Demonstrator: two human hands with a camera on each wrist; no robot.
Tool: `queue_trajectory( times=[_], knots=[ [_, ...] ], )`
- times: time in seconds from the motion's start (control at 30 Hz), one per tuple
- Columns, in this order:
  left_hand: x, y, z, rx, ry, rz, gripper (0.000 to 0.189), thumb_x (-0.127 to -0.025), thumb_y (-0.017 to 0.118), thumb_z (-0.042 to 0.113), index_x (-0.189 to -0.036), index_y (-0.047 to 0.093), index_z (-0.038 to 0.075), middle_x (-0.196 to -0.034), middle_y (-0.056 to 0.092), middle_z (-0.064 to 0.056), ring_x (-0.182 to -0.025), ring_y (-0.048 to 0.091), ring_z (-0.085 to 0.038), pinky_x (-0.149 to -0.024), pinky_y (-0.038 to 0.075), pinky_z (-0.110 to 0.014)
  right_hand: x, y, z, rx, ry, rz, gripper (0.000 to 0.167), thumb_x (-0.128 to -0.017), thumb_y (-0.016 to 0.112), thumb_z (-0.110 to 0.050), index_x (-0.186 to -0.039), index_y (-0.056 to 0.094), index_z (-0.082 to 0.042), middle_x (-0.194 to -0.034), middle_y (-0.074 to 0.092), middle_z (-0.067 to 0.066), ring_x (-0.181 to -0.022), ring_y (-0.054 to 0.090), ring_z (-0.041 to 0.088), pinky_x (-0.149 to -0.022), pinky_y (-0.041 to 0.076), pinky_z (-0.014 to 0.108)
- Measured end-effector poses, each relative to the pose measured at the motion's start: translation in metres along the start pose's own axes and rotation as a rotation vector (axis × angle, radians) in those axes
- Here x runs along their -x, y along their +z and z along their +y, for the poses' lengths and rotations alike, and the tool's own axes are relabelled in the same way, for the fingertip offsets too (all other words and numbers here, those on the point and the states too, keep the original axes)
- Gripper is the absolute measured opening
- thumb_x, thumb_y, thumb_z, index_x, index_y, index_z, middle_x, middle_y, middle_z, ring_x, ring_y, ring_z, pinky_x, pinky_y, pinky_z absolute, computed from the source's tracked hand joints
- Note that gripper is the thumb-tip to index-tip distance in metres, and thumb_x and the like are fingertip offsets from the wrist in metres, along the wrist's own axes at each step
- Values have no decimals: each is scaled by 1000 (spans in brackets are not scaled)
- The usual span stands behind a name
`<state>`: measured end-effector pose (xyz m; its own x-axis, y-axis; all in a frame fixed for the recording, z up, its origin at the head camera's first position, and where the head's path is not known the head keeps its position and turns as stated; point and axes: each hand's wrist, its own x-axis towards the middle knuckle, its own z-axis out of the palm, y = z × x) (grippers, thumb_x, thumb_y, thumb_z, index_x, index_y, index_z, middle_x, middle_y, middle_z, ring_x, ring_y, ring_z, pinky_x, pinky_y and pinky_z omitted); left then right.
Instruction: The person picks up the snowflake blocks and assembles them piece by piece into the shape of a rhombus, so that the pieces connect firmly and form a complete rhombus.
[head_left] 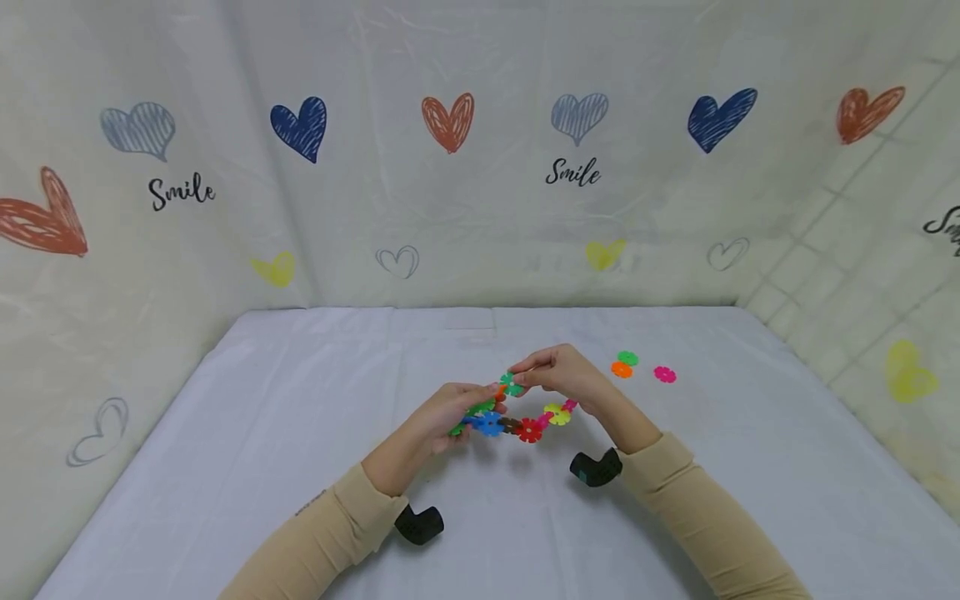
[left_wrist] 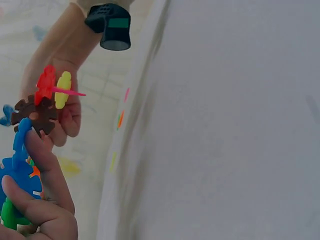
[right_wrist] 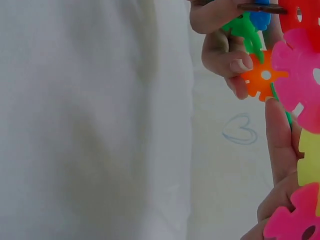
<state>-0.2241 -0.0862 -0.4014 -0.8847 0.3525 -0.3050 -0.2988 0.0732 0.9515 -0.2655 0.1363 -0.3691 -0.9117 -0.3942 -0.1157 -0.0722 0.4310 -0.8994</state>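
A chain of notched, flower-shaped plastic discs hangs in a curve above the table. My left hand grips its left part, around a blue disc and green ones. From there the chain runs through a brown disc, a red disc and a yellow disc to pink at the free end. My right hand pinches a green disc between thumb and finger. It meets the edge of an orange disc, which the left fingers hold.
Loose green, orange and pink discs lie on the white cloth to the right. A black wrist camera sits under the right wrist, another under the left. A printed curtain stands behind the table.
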Motion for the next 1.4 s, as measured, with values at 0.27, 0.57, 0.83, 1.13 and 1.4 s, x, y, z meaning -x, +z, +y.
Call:
queue_trajectory(
  times=[0.27,0.57,0.83,1.13,1.4],
  knots=[
    [-2,2,-2,91,-47,8,53,-103,59,44,-138,61,4,-112,75,-5,-62,57,-6,-47,35,-14,-7,-15,1,89,-53,-38,39,-100,68,-29,-130,70,-5,-97,77,7,-102,65,25,-93,50,48],
    [-2,-1,-3,161,-41,34,56,-102,59,44,-141,58,4,-114,74,-5,-68,61,-8,-50,37,-16,-15,-54,21,130,2,159,40,-102,65,-26,-133,66,0,-108,76,11,-114,62,38,-95,47,49],
    [-2,-5,-6,189,-13,53,56,-101,59,42,-143,56,4,-117,73,-5,-70,61,-9,-54,34,-19,-24,-69,40,261,79,137,40,-100,67,-21,-133,65,1,-122,67,19,-114,57,37,-100,46,51],
    [-7,-7,-11,196,27,17,53,-105,57,40,-143,49,4,-129,69,-7,-76,64,-8,-57,33,-20,-44,-73,55,467,178,69,38,-93,73,-19,-121,63,3,-116,62,21,-101,59,33,-88,49,45],
    [-8,-3,-15,290,38,9,40,-108,55,32,-138,50,5,-124,71,-11,-79,68,-9,-56,39,-19,-45,-69,57,462,195,82,32,-91,76,-13,-113,59,3,-115,61,22,-99,58,33,-86,49,43]
  ],
)
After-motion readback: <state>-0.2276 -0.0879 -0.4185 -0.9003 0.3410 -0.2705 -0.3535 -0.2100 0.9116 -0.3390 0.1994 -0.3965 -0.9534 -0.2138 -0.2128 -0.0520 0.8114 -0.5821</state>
